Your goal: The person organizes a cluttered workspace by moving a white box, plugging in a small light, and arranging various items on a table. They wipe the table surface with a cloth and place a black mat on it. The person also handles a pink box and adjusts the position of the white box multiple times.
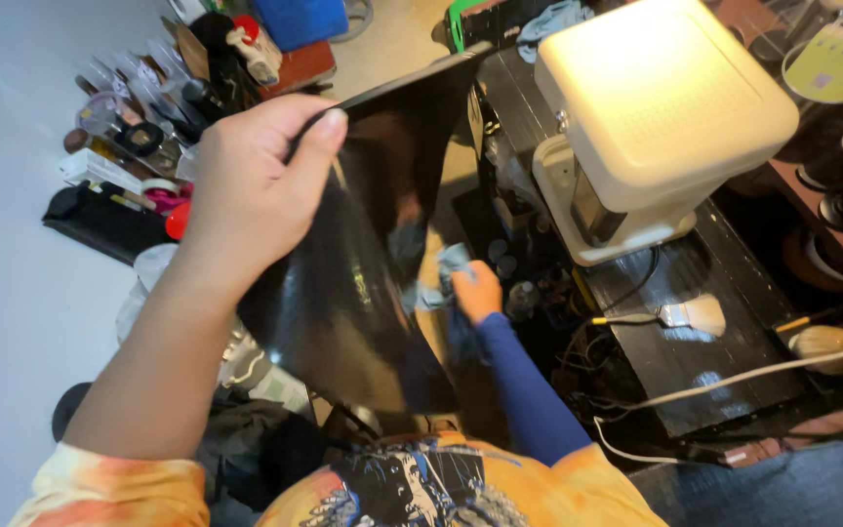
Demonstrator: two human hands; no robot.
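Observation:
My left hand grips the upper edge of a large glossy black sheet, which is held up tilted in front of me. My right hand, in a long blue sleeve, is beside the sheet's right edge. It is closed on a light blue cloth that presses against the sheet. The sheet's shiny face reflects the room and hides what lies behind it.
A boxy cream-white machine stands on a black bench at the right. A small white brush, a straw brush and a white cable lie near it. Bottles and small tools crowd the left.

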